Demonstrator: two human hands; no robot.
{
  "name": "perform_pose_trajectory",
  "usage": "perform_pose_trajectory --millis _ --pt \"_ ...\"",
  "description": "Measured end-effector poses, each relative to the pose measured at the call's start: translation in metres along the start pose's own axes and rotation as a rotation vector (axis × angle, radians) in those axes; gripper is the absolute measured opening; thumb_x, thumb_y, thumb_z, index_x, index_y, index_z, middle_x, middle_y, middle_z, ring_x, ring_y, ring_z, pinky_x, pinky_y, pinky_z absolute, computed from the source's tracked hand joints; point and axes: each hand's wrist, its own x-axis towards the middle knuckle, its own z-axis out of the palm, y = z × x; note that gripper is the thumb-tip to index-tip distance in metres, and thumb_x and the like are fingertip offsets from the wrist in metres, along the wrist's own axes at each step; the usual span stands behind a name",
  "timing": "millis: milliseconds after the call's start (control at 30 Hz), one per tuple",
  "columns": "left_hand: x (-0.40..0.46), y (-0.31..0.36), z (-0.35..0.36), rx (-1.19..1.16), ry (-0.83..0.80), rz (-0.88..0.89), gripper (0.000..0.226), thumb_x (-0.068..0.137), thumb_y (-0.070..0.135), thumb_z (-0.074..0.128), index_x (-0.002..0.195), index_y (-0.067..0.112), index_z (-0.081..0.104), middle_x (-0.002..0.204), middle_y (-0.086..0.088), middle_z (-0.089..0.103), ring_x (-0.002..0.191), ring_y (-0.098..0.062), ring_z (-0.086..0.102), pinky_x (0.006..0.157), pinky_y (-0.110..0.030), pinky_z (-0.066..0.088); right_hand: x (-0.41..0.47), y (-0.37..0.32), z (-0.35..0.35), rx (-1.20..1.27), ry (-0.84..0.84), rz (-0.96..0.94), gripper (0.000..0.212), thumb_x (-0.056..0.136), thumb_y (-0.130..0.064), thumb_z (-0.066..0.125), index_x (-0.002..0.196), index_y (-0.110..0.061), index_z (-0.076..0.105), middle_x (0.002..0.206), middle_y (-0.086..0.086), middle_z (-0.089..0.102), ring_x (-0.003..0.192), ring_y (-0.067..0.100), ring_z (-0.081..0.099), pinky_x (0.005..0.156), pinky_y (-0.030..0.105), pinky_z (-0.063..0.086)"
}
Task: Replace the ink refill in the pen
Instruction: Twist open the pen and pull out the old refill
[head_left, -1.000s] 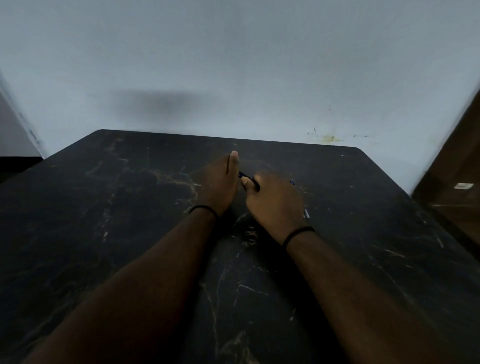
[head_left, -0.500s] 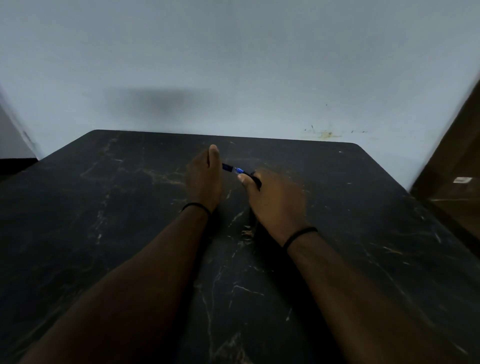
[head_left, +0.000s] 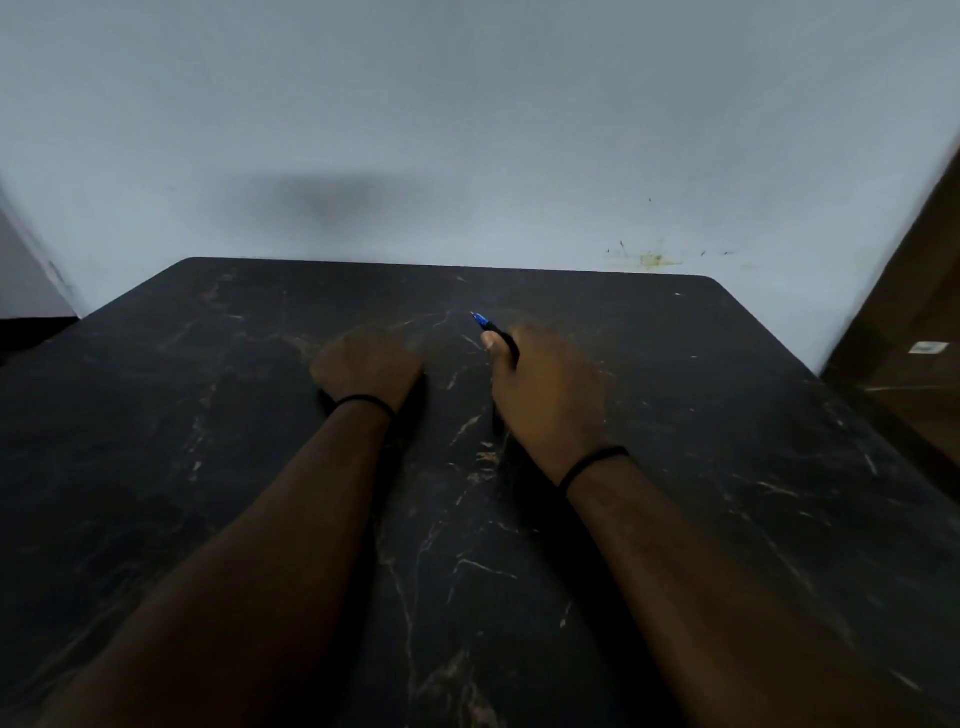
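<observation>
My right hand (head_left: 545, 389) grips a pen (head_left: 498, 332) with a black barrel. Its blue front end and fine tip stick out up and to the left, just above the dark marbled table (head_left: 208, 467). My left hand (head_left: 366, 364) sits about a hand's width to the left of the pen, apart from it. It is blurred with its back toward me and its fingers tucked under, so I cannot tell whether it holds anything. Each wrist wears a thin black band.
The table's far edge meets a pale blue-grey wall (head_left: 467, 130). A brown wooden panel (head_left: 914, 364) stands past the table's right edge. Dark floor shows at the far left.
My left hand has come off the pen's front end and moved left. The pen stays in my right hand, its blue tip now free.
</observation>
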Motion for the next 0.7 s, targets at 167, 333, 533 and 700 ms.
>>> perform_pose_trajectory --millis 167,333,533,700 --pt "0.003 0.005 0.003 -0.099 0.173 -0.113 0.056 0.089 0.055 0.048 0.114 0.006 0.060 0.116 -0.021 0.062 0.107 -0.039 0.059 0.095 -0.047 0.044 0.003 -0.001 0.003 0.053 0.082 -0.009 0.028 0.105 -0.037 0.041 0.099 -0.017 0.058 0.081 -0.006 0.045 0.060 0.005 0.034 0.053 0.023 0.023" --pt "-0.006 0.020 0.000 -0.760 0.511 0.212 0.024 0.098 0.030 0.053 0.092 0.008 0.063 0.090 -0.013 0.064 0.075 -0.020 0.053 0.063 -0.022 0.034 0.004 0.002 0.001 0.129 0.190 -0.100 0.015 0.102 -0.021 0.049 0.113 -0.016 0.057 0.085 0.000 0.057 0.071 0.016 0.053 0.056 0.026 0.041" --pt "-0.018 0.031 -0.005 -1.492 -0.019 0.143 0.018 0.097 0.031 0.060 0.099 0.017 0.072 0.098 -0.012 0.073 0.042 -0.011 0.044 0.038 -0.019 0.034 0.006 0.001 0.001 0.246 0.083 0.004 0.019 0.105 -0.033 0.042 0.094 -0.020 0.050 0.067 -0.011 0.045 0.058 0.003 0.044 0.049 0.025 0.029" --pt "-0.021 0.025 -0.010 -1.743 -0.577 0.229 0.032 0.101 0.024 0.047 0.122 0.005 0.060 0.133 -0.017 0.063 0.036 -0.002 0.034 0.033 -0.016 0.015 0.003 -0.004 -0.002 0.545 -0.205 0.111 0.032 0.105 -0.030 0.040 0.092 -0.013 0.064 0.075 0.001 0.064 0.067 0.015 0.058 0.064 0.034 0.042"
